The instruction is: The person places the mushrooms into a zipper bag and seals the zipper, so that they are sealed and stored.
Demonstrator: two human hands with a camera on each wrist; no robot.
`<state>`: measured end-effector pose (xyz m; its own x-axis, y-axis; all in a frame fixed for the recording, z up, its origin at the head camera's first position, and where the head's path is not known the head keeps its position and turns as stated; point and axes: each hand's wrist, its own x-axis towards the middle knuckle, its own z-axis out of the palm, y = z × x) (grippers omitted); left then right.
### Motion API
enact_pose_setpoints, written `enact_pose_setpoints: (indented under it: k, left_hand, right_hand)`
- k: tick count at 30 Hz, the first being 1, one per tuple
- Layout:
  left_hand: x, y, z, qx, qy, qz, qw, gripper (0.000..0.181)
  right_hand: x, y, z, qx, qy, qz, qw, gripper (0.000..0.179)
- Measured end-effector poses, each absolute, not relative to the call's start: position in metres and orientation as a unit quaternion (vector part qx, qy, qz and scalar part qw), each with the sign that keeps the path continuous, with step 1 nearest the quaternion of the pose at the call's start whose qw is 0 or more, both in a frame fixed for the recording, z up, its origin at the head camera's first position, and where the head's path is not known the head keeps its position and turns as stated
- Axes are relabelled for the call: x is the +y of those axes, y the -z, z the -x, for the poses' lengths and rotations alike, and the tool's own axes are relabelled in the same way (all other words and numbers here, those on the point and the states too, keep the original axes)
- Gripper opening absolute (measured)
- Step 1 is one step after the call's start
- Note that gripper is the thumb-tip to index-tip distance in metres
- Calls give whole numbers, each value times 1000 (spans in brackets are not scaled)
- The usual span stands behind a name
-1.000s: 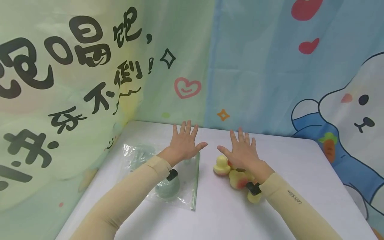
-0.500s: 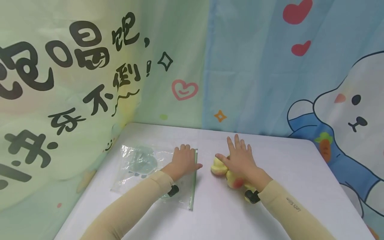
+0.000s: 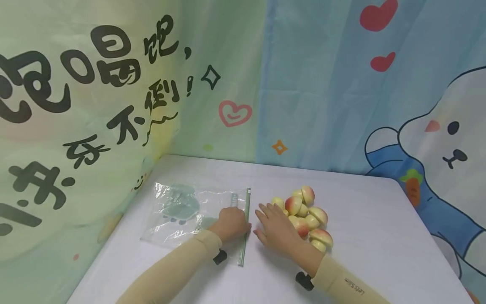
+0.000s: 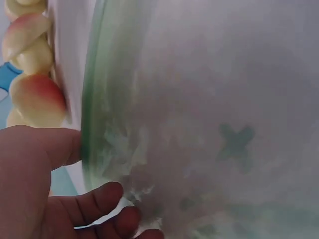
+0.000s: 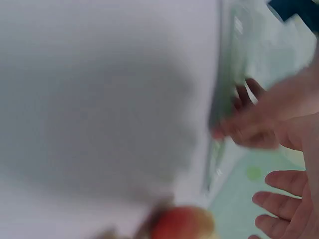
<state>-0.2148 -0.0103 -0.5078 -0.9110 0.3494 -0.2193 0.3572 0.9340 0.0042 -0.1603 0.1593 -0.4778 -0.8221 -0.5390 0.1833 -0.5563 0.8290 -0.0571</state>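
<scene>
The zip-bag edge (image 3: 247, 204) is touched by the half-curled left hand (image 3: 230, 223), grip unclear. The outstretched, empty right hand (image 3: 279, 230) is flanked by toy mushrooms (image 3: 293, 205) and a narrow gap.

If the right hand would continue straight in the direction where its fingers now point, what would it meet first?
Probably the green zip edge of the clear bag, near its far end, judging by the head view. The height of the right hand is unclear, so it might pass above.
</scene>
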Motion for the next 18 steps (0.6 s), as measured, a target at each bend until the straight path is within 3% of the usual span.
enact_pose_setpoints:
  k: [4, 10, 18]
  left_hand:
    - [-13, 513, 216, 979, 0, -182, 97, 39]
    - [-22, 513, 214, 978, -75, -185, 64, 28]
    - [-38, 495, 203, 972, -134, -189, 36, 31]
  right_hand:
    - [151, 496, 151, -946, -68, -311, 57, 49]
    - [146, 517, 148, -943, -146, -300, 3, 55]
    - [144, 527, 160, -928, -163, -334, 27, 48]
